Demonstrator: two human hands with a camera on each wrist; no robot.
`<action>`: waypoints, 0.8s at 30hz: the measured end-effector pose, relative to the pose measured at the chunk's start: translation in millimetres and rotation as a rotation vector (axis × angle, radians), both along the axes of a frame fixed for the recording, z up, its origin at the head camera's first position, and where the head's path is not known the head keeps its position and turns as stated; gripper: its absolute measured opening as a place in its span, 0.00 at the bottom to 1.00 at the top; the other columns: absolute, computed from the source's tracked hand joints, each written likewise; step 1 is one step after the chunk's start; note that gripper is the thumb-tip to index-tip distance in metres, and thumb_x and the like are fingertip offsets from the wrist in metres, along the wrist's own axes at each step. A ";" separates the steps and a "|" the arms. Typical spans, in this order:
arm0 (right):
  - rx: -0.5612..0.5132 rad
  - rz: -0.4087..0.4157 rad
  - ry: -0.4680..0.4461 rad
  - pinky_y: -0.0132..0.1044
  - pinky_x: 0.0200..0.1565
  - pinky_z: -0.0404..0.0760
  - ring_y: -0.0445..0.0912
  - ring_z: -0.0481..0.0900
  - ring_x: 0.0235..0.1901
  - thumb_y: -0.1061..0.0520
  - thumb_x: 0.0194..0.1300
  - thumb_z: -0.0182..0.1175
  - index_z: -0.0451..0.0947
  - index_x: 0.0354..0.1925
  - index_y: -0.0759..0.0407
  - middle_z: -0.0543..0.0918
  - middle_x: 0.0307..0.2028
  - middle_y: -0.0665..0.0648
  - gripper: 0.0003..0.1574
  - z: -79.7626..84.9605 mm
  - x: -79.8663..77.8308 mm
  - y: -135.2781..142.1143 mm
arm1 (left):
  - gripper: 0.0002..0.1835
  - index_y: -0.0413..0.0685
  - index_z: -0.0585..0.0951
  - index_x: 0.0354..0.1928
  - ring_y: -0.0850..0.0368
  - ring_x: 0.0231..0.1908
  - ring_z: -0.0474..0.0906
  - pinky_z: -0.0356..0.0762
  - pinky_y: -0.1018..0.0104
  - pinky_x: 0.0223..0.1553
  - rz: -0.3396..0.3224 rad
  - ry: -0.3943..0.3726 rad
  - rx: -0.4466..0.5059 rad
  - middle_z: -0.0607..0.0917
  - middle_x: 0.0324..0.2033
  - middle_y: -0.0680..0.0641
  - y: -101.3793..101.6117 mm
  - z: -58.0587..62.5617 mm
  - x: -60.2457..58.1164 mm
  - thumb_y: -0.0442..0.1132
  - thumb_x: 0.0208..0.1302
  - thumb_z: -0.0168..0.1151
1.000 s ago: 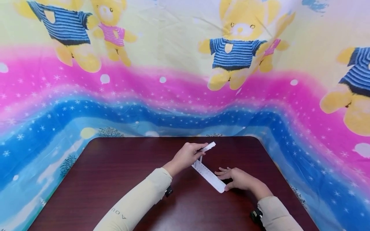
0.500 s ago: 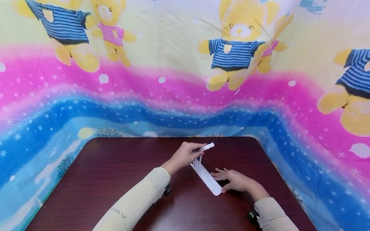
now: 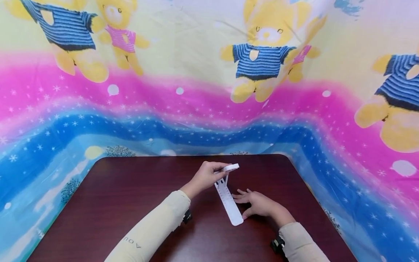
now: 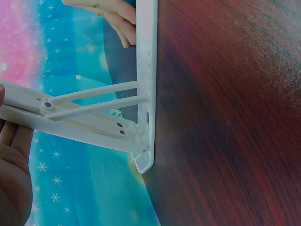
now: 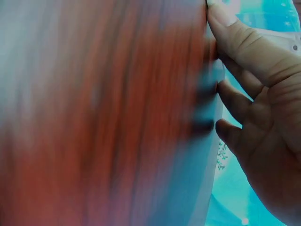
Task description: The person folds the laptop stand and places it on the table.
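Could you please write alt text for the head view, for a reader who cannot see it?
A person's left hand holds the raised upper section of a white hinged stand on a dark red-brown table, while the right hand is at the stand's near end. Behind the table hangs a colourful cloth printed with teddy bears.

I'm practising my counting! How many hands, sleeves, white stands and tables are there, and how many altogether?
Hands: 2 (left hand, right hand)
Sleeves: 2 (left sleeve, right sleeve)
White stand: 1
Table: 1
Total: 6
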State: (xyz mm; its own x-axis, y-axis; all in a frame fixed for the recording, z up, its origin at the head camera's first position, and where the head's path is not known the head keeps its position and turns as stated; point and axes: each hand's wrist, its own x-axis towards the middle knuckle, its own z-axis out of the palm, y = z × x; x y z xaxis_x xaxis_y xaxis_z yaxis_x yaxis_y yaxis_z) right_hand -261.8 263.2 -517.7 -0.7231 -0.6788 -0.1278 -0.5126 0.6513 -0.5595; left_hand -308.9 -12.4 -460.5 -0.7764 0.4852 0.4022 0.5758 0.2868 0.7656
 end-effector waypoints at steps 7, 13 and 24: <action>0.029 -0.050 0.018 0.63 0.76 0.47 0.54 0.56 0.78 0.50 0.56 0.77 0.75 0.69 0.45 0.72 0.72 0.47 0.44 1.3 0.3 -6.5 | 0.16 0.62 0.87 0.57 0.65 0.39 0.84 0.85 0.70 0.36 0.022 -0.014 -0.019 0.90 0.49 0.55 1.3 2.7 -0.1 0.44 0.69 0.69; 0.028 -0.070 0.007 0.64 0.76 0.47 0.56 0.55 0.78 0.52 0.56 0.77 0.75 0.69 0.48 0.72 0.72 0.49 0.44 2.4 1.3 -14.7 | 0.17 0.58 0.87 0.58 0.64 0.36 0.84 0.84 0.72 0.33 0.021 0.067 -0.060 0.90 0.47 0.51 -2.7 5.9 1.2 0.42 0.69 0.69; 0.052 -0.089 0.047 0.62 0.77 0.48 0.58 0.54 0.78 0.47 0.51 0.79 0.73 0.71 0.53 0.70 0.73 0.51 0.51 1.3 2.5 -33.0 | 0.14 0.61 0.88 0.56 0.61 0.37 0.85 0.84 0.70 0.33 0.020 -0.003 -0.023 0.91 0.46 0.53 -9.4 4.7 -0.6 0.43 0.69 0.69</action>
State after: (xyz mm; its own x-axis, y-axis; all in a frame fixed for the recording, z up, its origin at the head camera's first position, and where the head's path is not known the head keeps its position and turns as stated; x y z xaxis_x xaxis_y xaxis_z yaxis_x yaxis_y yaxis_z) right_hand -259.3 230.1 -516.4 -0.7860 -0.6053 -0.1258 -0.4765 0.7227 -0.5006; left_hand -309.6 -21.8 -455.7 -0.7872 0.4789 0.3886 0.5676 0.3161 0.7602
